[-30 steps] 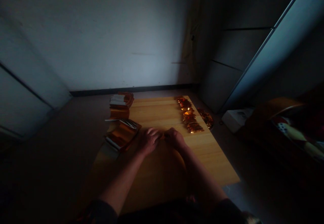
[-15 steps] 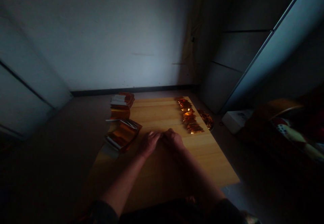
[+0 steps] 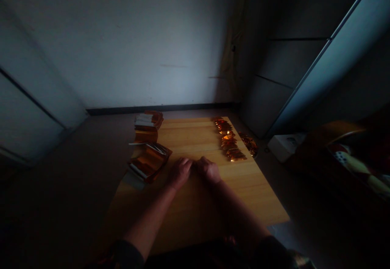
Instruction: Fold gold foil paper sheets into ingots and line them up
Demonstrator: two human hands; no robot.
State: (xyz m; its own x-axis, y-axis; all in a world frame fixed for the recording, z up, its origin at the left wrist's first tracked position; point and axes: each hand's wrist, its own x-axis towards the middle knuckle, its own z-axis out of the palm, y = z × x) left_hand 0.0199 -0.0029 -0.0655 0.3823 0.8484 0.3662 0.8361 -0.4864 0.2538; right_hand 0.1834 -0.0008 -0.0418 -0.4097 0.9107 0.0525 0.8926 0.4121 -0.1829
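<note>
Here are both hands, low over the middle of the wooden table (image 3: 189, 136), the left hand (image 3: 180, 172) and the right hand (image 3: 209, 171) almost meeting, knuckles up, fingers curled in. Any thing pinched in there would be small, and the dim light and the fingers hide it; I cannot tell whether either grip is clamped on something. Such closeness does suggest fine two-handed fingerwork, forearms angled in from both sides so the fingertips face each other. Over by the left hand, just beside it, lies the near stack of copper-coloured sheets (image 3: 150, 158), pale edges showing, with the far stack (image 3: 146, 135) behind it; flat stock, it seems, kept within the left hand's reach. Across on the right, the row of crinkled foil pieces (image 3: 229, 142) runs along the table's edge, packed side by side, probably to keep them in order and away from the hands. Past that edge, lower down, sits another heap of foil (image 3: 249, 144). And the change against a second ago: back then an amber glint shows between the fingertips and the left fingers are more spread; now the glint is lost in shadow and the fingers fold tighter. Stacks and row keep their places.
</note>
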